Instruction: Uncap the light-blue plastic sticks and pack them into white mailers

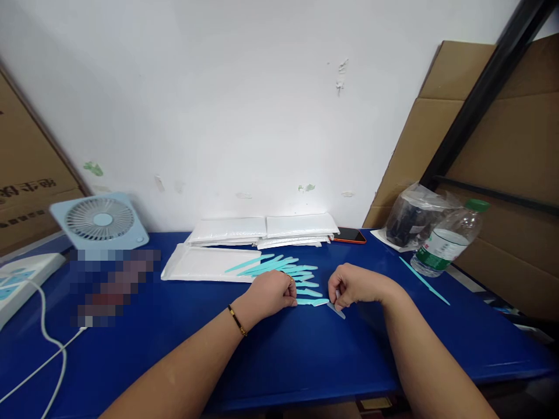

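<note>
My left hand [271,294] is closed on a slim turquoise eyebrow razor [311,302], whose blade end points right. At that tip, my right hand [354,285] pinches a small translucent blade cap [338,312]. Whether cap and blade touch I cannot tell. Several more turquoise razors [269,265] lie fanned out behind my left hand, partly covered by it and partly resting on a white padded mailer [209,263]. One separate turquoise razor [424,281] lies off to the right.
Stacked white mailers [229,228] stand against the wall, beside a phone [351,235]. A water bottle [449,241] and a bagged dark container [406,218] occupy the right side. On the left are a blue fan [102,220], a power strip [26,282] and white cable [64,349].
</note>
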`<state>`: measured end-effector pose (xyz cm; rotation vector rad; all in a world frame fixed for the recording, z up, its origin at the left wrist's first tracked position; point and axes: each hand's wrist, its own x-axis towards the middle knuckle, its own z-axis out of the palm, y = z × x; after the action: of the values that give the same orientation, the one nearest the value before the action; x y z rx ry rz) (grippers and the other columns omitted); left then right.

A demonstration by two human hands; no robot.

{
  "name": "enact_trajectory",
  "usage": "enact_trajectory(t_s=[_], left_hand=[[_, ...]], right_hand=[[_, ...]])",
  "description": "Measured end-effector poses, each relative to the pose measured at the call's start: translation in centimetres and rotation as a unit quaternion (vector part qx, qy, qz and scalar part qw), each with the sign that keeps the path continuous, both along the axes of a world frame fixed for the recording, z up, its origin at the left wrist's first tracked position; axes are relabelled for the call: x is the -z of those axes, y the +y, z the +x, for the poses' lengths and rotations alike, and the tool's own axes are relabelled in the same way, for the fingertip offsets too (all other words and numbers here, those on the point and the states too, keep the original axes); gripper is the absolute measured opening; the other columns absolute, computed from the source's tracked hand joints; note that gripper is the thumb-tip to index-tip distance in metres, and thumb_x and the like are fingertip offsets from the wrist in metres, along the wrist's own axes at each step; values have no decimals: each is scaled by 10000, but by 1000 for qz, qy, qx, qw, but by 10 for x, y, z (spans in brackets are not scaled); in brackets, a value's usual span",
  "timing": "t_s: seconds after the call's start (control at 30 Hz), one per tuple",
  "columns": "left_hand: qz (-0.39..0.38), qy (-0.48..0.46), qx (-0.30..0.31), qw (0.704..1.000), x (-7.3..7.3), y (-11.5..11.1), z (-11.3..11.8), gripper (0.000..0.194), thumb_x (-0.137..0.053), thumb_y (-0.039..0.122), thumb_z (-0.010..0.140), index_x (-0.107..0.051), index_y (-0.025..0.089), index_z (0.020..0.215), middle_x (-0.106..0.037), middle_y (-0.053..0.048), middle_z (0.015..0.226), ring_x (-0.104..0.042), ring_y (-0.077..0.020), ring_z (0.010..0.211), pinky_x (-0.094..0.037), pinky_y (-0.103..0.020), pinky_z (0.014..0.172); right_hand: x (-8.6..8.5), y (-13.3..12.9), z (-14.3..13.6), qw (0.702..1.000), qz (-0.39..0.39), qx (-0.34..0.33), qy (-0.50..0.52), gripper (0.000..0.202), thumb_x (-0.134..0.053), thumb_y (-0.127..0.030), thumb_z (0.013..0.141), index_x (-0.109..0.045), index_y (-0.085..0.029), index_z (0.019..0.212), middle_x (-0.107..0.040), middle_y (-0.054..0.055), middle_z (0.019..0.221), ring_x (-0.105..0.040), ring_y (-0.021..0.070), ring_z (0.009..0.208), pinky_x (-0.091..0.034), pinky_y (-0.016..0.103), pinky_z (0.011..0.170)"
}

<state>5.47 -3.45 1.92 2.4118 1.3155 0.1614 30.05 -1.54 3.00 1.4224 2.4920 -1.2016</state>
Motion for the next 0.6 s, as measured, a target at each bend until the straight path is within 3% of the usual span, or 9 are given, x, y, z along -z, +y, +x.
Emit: enact_trajectory(t_s=[0.2, 0.47, 0.6], left_hand=[[3, -3, -3, 1000, 1, 0, -1, 82, -630, 298, 680, -647, 227, 716, -657, 20, 714, -562, -126, 655, -340, -201, 516], [3, 2, -1, 1000, -4, -2, -1, 74, -627, 294, 684, -647, 227, 710, -654, 22, 713, -560, -125, 648, -329, -200, 499], [16, 2, 10, 1000, -2, -1, -1, 76, -630, 292, 686, -651, 229, 723, -651, 21, 717, -560, -124, 654, -331, -202, 513]], right_hand=[[1, 1, 6, 999, 32, -13, -36, 316, -742, -400, 492, -681, -185, 715, -627, -7, 576, -555, 129, 513, -375, 194, 453], [4, 3, 3, 997, 73, -4, -38, 186, -686, -340, 572, -677, -188, 679, -633, -6, 578, -563, 126, 528, -381, 192, 469], [5, 3, -2, 999, 41, -4, -7, 194, -654, -343, 615, -680, -178, 712, -623, 1, 563, -566, 123, 502, -402, 190, 452]])
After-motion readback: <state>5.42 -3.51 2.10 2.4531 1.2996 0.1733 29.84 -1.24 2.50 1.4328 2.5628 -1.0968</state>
